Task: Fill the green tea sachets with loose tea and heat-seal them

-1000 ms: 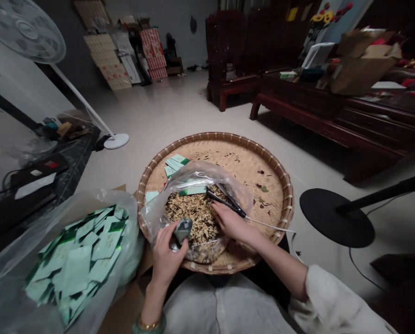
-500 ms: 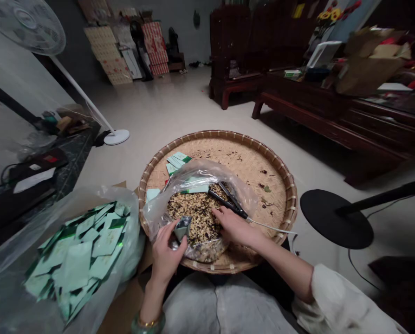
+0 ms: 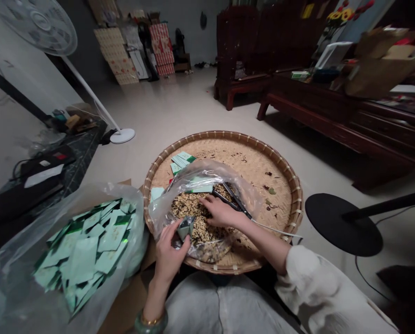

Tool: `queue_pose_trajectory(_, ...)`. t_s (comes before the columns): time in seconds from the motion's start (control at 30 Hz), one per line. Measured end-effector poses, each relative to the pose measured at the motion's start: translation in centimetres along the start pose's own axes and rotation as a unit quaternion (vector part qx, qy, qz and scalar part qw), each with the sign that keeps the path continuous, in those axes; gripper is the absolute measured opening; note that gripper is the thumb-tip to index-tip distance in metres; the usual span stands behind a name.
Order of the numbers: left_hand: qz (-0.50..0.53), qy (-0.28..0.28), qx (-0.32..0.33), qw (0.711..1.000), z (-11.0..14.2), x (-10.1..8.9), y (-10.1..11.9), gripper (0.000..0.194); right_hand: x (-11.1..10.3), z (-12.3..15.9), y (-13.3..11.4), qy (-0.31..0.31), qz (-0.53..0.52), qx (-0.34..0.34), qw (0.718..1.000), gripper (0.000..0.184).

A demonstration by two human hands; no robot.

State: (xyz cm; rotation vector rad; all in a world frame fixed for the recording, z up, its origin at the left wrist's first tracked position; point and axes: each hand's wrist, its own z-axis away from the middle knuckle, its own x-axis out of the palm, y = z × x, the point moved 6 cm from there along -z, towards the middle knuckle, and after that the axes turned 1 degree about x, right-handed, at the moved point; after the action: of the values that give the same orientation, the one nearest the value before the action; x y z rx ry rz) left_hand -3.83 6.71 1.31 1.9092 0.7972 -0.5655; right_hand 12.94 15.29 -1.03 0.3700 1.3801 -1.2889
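Note:
My left hand (image 3: pixel 171 248) is closed round a small pale-green packet (image 3: pixel 185 227), its dark silvery mouth upward over the near left of the heap. My right hand (image 3: pixel 219 212) reaches over loose tan-and-black dried tea leaves (image 3: pixel 190 207), fingers stretched apart with their tips at the heap; I see nothing held in them. The leaves lie in an open clear plastic bag (image 3: pixel 251 197) on a round woven bamboo tray (image 3: pixel 280 169). Just beyond my right hand, a black hinged tool with a white cord (image 3: pixel 237 197), like a flat iron, rests in the bag.
Flat green packets (image 3: pixel 183 160) lie at the tray's far left. A large plastic bag (image 3: pixel 5 269) full of green packets (image 3: pixel 84 255) stands left of the tray. Also around are a white fan (image 3: pixel 122 135), a round black stand base (image 3: pixel 343 225) and a dark wooden table (image 3: pixel 319 120).
My right hand has moved left across the dried tea leaves, toward the middle of the heap. The left hand keeps its hold on the packet. The whole view has shifted slightly.

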Motion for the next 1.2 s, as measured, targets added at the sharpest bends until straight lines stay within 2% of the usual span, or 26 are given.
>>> queue_pose_trajectory(0.1, 0.005, -0.002, -0.001, 1.0, 0.0, 0.1, 0.1, 0.036, 0.2, -0.4, -0.8, -0.028, 0.001, -0.056, 0.998, 0.071)
queue_pose_trajectory(0.17, 0.011, -0.003, -0.006, 1.0, 0.0, 0.1, 0.0, 0.036, 0.0, -0.2, -1.1, -0.022, -0.006, -0.088, 0.996, 0.062)
queue_pose_trajectory(0.2, 0.014, -0.004, -0.01, 1.0, 0.1, 0.1, -0.1, 0.037, -0.2, -0.1, -1.0, -0.014, -0.006, -0.086, 0.996, 0.064)
queue_pose_trajectory(0.33, 0.024, -0.008, -0.029, 0.999, 0.2, 0.2, -0.4, 0.038, -0.5, 0.2, 0.2, -0.002, -0.002, -0.018, 1.0, 0.091)
queue_pose_trajectory(0.43, 0.023, -0.005, -0.032, 0.999, 0.2, 0.2, -0.4, 0.037, 0.1, -0.2, -0.1, -0.011, -0.027, -0.03, 0.999, 0.075)
queue_pose_trajectory(0.63, 0.027, -0.007, -0.041, 0.999, 0.1, 0.2, -0.4, 0.038, 0.4, -0.4, -1.0, 0.029, -0.047, -0.052, 0.997, 0.038)
queue_pose_trajectory(0.77, 0.025, -0.004, -0.033, 0.999, 0.1, 0.3, -0.2, 0.038, 0.3, 0.1, -0.8, 0.048, -0.065, -0.052, 0.995, 0.031)
queue_pose_trajectory(0.9, 0.028, -0.009, -0.035, 0.999, 0.0, 0.6, -0.2, 0.039, 0.1, 0.5, 0.4, 0.074, -0.13, -0.049, 0.988, 0.03)
queue_pose_trajectory(1.03, 0.021, -0.005, -0.04, 0.999, -0.3, 0.9, -0.2, 0.039, -1.0, 1.2, 2.1, 0.118, -0.211, -0.032, 0.97, 0.025)
queue_pose_trajectory(1.2, 0.034, -0.007, -0.033, 0.999, -1.0, 1.8, 0.3, 0.04, -4.2, 3.2, 2.4, 0.152, -0.323, -0.034, 0.934, 0.022)
